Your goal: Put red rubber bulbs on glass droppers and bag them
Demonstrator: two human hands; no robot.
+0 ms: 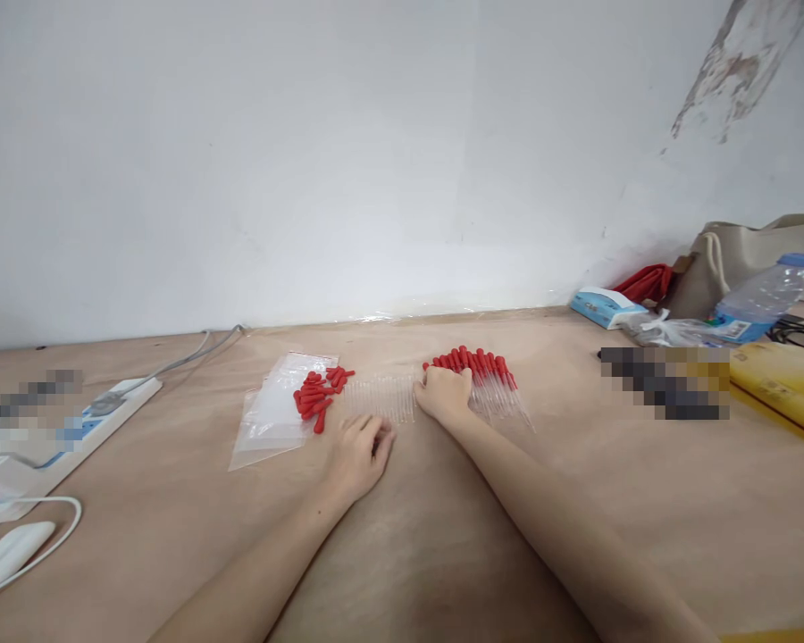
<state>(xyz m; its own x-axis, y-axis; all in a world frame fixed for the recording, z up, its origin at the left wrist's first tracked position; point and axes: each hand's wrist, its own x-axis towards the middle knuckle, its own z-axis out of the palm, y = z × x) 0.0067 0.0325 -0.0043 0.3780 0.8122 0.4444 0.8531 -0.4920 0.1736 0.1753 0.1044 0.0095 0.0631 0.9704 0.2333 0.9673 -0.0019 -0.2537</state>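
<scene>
My right hand (444, 393) is closed at the left end of a row of glass droppers (492, 393) with red rubber bulbs. A red bulb peeks out past its knuckles, and its fingertips are hidden. My left hand (362, 455) rests on the table, fingers loosely bent and thumb apart, with nothing visible in it. Just beyond it lies a row of bare clear glass tubes (392, 397). Loose red rubber bulbs (314, 399) are heaped left of the tubes, partly on flat clear plastic bags (268, 424).
At left are a white power strip (124, 393) with cables and a white device (13, 554). On the right sit a blue tissue box (603, 306), a plastic bottle (767, 299), a yellow package (777, 384) and a blurred dark object (666, 384). The wall (375, 179) bounds the table behind.
</scene>
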